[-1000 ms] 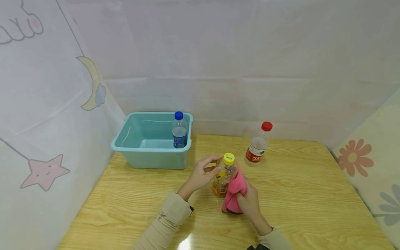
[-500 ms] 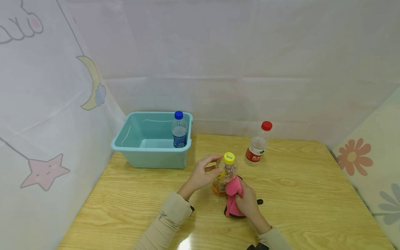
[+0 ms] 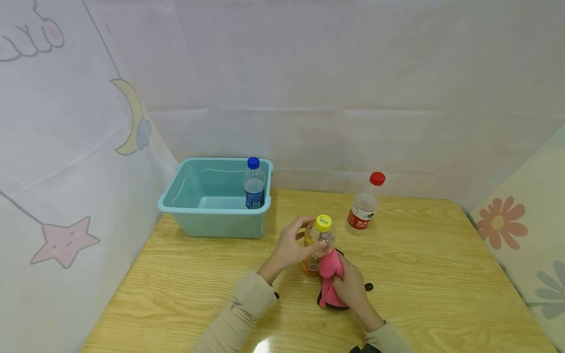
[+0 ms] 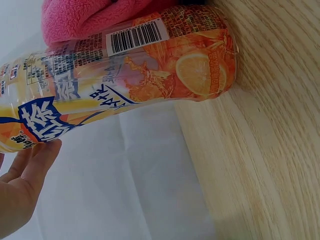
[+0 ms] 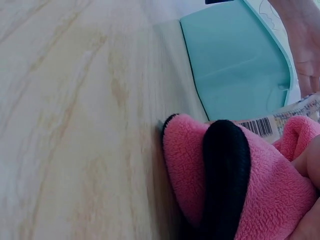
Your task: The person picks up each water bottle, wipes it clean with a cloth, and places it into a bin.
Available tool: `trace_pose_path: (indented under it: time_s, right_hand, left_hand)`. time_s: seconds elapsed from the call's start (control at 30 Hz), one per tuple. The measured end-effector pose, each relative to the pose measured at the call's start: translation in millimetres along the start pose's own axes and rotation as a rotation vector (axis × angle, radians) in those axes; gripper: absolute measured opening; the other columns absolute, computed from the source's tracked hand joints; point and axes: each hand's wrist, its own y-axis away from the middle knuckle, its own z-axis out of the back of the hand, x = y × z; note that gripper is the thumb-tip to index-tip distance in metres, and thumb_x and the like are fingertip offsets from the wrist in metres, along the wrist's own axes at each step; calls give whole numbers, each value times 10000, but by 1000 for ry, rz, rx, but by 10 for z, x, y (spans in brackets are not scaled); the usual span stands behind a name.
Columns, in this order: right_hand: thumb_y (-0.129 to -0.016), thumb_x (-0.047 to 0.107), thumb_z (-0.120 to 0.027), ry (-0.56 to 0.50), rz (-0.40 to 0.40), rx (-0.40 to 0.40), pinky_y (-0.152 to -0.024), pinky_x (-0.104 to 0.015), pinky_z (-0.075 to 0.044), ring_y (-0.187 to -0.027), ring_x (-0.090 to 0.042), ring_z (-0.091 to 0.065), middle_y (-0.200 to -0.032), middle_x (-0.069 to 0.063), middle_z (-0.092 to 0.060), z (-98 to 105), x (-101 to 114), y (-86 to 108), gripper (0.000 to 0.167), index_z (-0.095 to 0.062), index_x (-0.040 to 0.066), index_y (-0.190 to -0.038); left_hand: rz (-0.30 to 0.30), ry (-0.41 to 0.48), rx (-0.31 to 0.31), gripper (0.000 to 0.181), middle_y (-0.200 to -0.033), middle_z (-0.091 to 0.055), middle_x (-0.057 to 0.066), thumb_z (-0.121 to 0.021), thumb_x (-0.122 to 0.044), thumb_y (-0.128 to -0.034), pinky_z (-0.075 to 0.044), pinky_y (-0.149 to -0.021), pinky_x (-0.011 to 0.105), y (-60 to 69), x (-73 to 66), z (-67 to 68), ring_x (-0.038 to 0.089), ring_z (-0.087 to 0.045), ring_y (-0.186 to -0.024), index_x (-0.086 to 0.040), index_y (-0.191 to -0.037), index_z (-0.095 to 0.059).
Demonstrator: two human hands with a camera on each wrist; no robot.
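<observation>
Currently the yellow-capped drink bottle (image 4: 135,75) stands about upright on the wood-grain desk (image 3: 423,274), centre front, base on the surface. Yellow cap (image 3: 323,223) is on. Label is orange and yellow, with Chinese lettering, orange slices (image 4: 195,74) near the base and a barcode (image 4: 137,36) on the side by the cloth.

Left hand (image 3: 293,245): grip grasps the bottle's upper part, thumb across the near side, fingers round the left and back.

Right hand (image 3: 352,287): grip is clenched on a bunched pink plush cloth (image 3: 329,267), thumb on top. Cloth lies against the bottle's right side, low down; lower edge is at the desk. It has a thick black edging (image 5: 227,175). Small black piece (image 3: 369,286) shows just right of that hand; can't tell if it belongs to the cloth.

Both arms in beige sleeves (image 3: 251,299). Dark gear (image 3: 365,348) at the right cuff, partly cut off by the frame edge.

Behind and left of the bottle, well apart from it: light teal plastic bin (image 3: 225,225). Blue-capped bottle (image 3: 254,186) stands inside, at the bin's right end, blue label low on its body.

Behind and right: red-capped bottle (image 3: 363,211), clear, red and white label, upright on the desk, near the back edge.

Around the desk hangs pale sheeting (image 3: 309,122). Prints: crescent moon (image 3: 136,105) and pink star (image 3: 65,242) on the left, coral flower (image 3: 500,223) and blue-grey flower (image 3: 552,289) on the right.
</observation>
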Motion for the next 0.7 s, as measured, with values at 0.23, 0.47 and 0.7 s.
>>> trace_pose_path:
  time_s: [0.23,0.47,0.7]
  right_hand:
    - [-627,-208,-545,-12,-29,-10,-640,-413,-512,-833,-325,-611,-974,-265,-626,83,-63,-10,552,-538,-111,-1171]
    - [-633,-217,-546,-48,-20,-56,-677,-464,-517,-859,-377,-611,-966,-282,-622,203,-70,-6,528,-541,-124,-1153]
    - [-624,-213,-558,-28,-34,-98,-620,-412,-505,-785,-316,-602,-939,-286,-622,319,-74,-9,521,-541,-135,-1139]
  left_hand:
    - [31,15,36,493,-1193,-537,17,-698,-255,-810,-460,-887,336,-6,-21,16,158,-495,-1105,-107,-1239,-503]
    - [13,25,77,487,-1198,-538,36,-688,-239,-819,-460,-890,326,-17,-34,46,189,-504,-1105,-94,-1244,-500]
    - [19,38,132,475,-1210,-534,98,-667,-127,-831,-448,-910,346,-48,-54,74,260,-506,-1119,-37,-1259,-483]
